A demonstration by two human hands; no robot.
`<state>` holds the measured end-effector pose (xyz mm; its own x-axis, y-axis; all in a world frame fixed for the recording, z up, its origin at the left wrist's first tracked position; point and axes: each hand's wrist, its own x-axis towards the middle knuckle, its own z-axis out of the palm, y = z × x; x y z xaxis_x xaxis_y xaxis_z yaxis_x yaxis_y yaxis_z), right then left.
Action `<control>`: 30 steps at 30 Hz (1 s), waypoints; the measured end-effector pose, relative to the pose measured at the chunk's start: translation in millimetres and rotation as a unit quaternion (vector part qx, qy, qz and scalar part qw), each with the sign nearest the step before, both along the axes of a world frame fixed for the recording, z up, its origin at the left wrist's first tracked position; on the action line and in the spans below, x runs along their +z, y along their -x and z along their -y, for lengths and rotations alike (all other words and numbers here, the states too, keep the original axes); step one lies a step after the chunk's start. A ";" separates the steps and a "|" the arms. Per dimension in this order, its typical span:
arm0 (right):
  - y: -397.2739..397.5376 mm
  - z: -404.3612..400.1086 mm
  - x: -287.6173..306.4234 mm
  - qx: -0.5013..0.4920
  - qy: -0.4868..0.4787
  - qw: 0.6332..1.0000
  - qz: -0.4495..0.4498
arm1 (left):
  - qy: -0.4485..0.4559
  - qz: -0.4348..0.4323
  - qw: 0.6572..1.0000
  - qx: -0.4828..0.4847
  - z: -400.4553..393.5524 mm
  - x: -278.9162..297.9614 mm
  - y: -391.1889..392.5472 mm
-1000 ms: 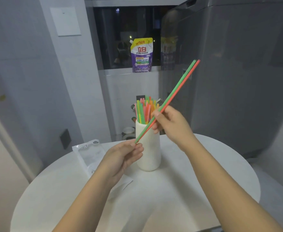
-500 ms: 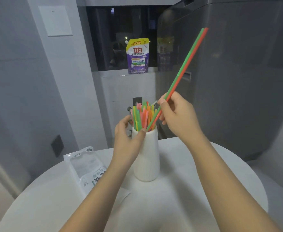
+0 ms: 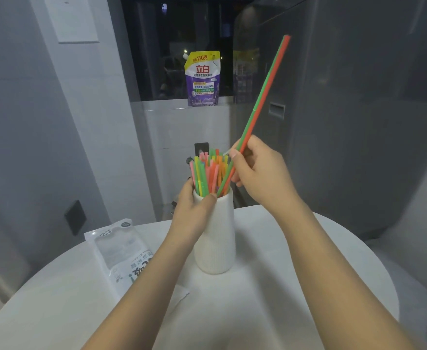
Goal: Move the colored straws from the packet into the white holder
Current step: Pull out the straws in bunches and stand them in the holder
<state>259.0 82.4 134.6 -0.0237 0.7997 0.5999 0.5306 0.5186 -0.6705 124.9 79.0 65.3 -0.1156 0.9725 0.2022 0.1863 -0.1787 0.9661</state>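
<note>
The right hand [image 3: 255,173] pinches a green and an orange plastic straw [image 3: 263,97], tilted up-right, lower ends inside the white ribbed holder [image 3: 217,238]; left hand [image 3: 194,210] grips its rim.

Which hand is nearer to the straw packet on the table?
Left. The left hand grips the white holder, just right of the packet. The right hand holds two straws beyond the holder.
</note>
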 end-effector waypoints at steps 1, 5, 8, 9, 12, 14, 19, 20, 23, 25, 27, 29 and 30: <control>1.1 1.2 0.5 0.005 0.003 1.000 0.008 | 0.004 -0.001 1.000 -0.003 0.0 1.2 0.0; 3.8 4.4 1.4 0.011 0.002 1.000 0.026 | 0.018 0.013 1.000 -0.007 0.7 4.5 -0.5; 5.4 4.1 1.2 0.007 -0.003 0.999 0.050 | 0.021 0.011 1.000 0.001 0.6 5.0 -0.7; 6.1 2.9 0.1 0.008 0.000 0.998 0.063 | 0.017 0.007 1.000 0.007 0.2 4.9 -1.1; 7.7 -2.9 -6.2 0.001 0.001 0.996 0.090 | 0.004 -0.004 1.000 0.023 -2.0 4.1 -2.8; 7.9 -7.4 -10.9 -0.012 -0.016 0.995 0.097 | 0.003 -0.011 1.000 0.026 -3.6 3.6 -3.8; 11.0 -13.6 -27.3 -0.061 0.001 0.979 0.193 | -0.010 -0.006 1.000 0.028 -5.3 -1.1 -2.7; 11.7 -14.3 -28.2 -0.067 -0.004 0.980 0.189 | -0.006 -0.003 1.000 0.027 -5.5 -2.1 -2.3; 13.3 -11.5 -23.8 -0.051 -0.030 0.997 0.059 | 0.009 0.023 1.000 0.016 -6.2 -7.6 -1.3; 13.5 -8.8 -19.0 -0.033 -0.041 0.999 -0.008 | 0.005 0.035 0.999 0.010 -4.8 -12.0 -1.2; 11.7 -6.5 -15.7 -0.028 -0.021 0.999 -0.009 | 0.003 0.048 0.999 0.005 -3.6 -16.0 -1.4; 7.8 -4.6 -12.7 -0.022 0.017 0.999 0.016 | -0.003 0.058 0.998 0.001 -3.2 -18.4 -1.6; 6.3 -4.0 -11.2 -0.024 0.023 0.999 0.021 | -0.006 0.059 0.998 -0.001 -3.2 -18.8 -1.5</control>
